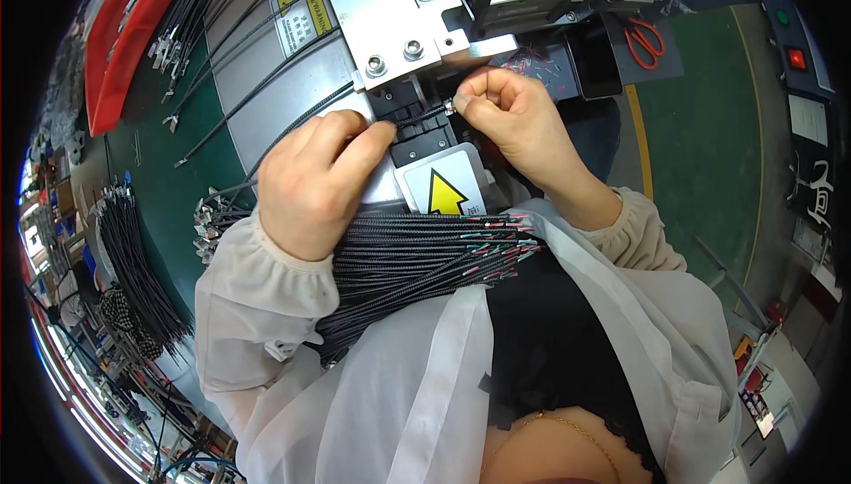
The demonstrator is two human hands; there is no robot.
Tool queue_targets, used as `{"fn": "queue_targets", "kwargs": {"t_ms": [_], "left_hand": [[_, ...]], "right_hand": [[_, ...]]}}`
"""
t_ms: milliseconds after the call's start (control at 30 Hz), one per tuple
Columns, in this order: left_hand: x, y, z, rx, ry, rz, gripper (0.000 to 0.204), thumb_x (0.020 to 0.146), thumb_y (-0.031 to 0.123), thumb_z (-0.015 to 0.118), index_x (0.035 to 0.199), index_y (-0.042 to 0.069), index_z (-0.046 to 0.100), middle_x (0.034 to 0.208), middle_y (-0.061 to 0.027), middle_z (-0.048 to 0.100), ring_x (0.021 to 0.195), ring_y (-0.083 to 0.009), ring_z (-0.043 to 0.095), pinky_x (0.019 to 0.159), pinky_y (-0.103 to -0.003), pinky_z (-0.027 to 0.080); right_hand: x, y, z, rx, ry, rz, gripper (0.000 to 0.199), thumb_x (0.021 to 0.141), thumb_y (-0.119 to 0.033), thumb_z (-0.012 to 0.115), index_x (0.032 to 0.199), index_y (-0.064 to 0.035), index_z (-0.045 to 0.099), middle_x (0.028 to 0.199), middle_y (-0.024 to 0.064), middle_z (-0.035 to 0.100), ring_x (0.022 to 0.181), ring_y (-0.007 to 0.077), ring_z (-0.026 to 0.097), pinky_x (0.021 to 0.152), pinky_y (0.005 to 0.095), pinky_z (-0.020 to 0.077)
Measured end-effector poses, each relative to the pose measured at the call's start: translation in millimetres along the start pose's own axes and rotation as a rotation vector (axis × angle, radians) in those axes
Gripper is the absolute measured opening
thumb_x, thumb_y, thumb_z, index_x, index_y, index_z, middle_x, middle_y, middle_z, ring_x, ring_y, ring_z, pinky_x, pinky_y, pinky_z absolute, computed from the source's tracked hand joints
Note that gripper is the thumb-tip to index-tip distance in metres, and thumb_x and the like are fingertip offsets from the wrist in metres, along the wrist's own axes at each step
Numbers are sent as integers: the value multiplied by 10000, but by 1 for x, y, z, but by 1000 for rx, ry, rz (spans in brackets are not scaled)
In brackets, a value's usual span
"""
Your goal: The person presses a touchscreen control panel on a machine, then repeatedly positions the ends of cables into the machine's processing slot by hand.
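Note:
My left hand (315,178) presses a thin black cable (421,117) down across the black fixture block (424,134) of a grey metal machine (390,19). My right hand (514,112) pinches the stripped end of that same cable at the block's right side, under the machine's metal head. A thick bundle of black cables (417,262) with red, green and white wire tips lies across my lap, just below my left wrist.
Finished black cables with metal terminals (177,32) lie on the green table at upper left beside a red tray (124,32). More cable bundles (133,262) rest at the left edge. Orange scissors (645,41) lie to the machine's right. A yellow-arrow warning label (446,190) faces me.

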State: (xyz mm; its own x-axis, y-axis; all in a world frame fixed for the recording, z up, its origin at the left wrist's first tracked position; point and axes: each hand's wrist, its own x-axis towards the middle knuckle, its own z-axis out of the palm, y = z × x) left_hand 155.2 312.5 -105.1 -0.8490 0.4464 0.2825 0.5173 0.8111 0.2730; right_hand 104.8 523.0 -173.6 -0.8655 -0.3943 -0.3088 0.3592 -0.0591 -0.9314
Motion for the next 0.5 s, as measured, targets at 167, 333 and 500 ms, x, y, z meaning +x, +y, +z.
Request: {"fn": "queue_targets", "kwargs": {"t_ms": [167,333,500], "left_hand": [[-9,-9,5,51,53,59,255,682,-46,695,926,28,671,861,-86,609,730,-250,595,636,-336,474],[-4,5,-2,82,48,-9,246,694,11,722,935,45,687,890,-97,587,790,-259,568,682,-354,459],[5,43,-1,-370,-299,67,227,703,103,750,913,62,675,808,-71,532,740,-246,544,666,-368,445]], "right_hand": [[-1,3,-1,0,6,-15,149,878,-145,650,852,0,628,661,-64,544,568,-18,425,487,167,320],[-5,4,-6,-18,46,-95,178,898,-176,644,825,-16,613,607,-88,496,533,-20,373,461,184,282],[-6,5,-7,-27,0,-95,171,901,-171,636,821,-21,615,603,-89,491,534,-21,370,460,190,276]]}}
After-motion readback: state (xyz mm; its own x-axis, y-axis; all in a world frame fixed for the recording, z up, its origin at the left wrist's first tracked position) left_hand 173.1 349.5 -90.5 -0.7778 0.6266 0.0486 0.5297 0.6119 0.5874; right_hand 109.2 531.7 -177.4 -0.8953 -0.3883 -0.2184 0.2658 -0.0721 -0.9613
